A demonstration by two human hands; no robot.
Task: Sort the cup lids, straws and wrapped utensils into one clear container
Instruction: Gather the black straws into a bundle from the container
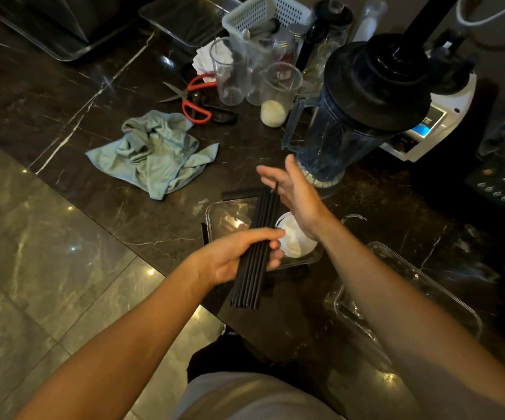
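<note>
Dark marble with pale veins makes up the counter, its near edge running diagonally above a glossy tiled floor. Close to that edge, at the counter's near corner, sits a clear rectangular plastic container with white translucent cup lids lying in its right part. Over it, the person's left hand grips a bundle of long black plastic straws, fingers curled round the middle of the bundle; the straws slant from beyond the counter edge up across the container. The right hand is held up on edge beside the far tips of the straws, fingers straight and spread, grasping nothing; one thin black straw end shows against its palm. Another clear plastic tub stands just right of the forearm. Further back lie a crumpled pale green cloth, red-handled scissors, clear measuring cups, a white perforated basket and a black-lidded blender jug.
</note>
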